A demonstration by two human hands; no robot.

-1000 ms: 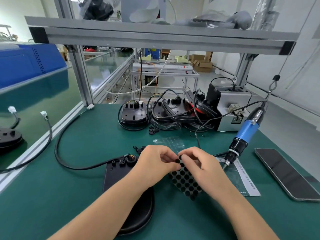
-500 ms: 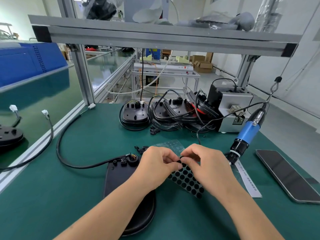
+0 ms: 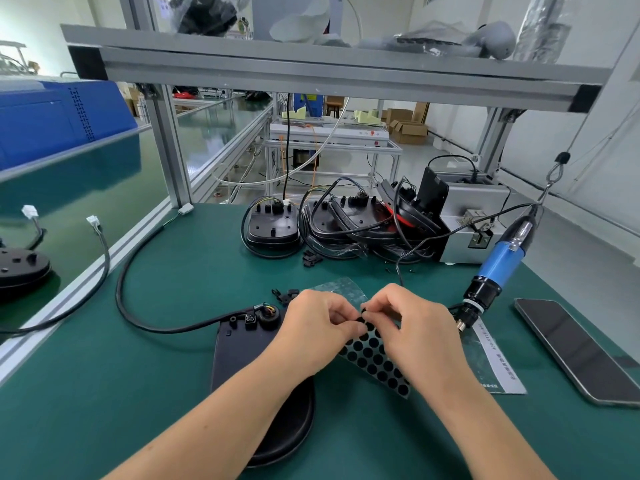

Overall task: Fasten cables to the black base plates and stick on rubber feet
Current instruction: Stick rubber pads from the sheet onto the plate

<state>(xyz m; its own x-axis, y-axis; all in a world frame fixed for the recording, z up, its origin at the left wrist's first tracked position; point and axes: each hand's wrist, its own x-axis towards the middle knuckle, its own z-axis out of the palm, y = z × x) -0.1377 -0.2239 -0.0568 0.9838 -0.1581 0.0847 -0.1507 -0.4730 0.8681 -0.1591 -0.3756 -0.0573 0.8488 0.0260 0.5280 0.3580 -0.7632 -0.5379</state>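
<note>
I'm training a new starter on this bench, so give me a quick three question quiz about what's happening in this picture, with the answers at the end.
1. True or false: the blue electric screwdriver is in the person's right hand.
2. What are both hands working on? A) the smartphone B) the sheet of black rubber feet C) a cardboard box
3. Fill in: the black cable on the green mat runs into the black base plate under the ____ forearm.

Key: 1 false, it hangs from a hook beside the hands. 2 B. 3 left.
</note>
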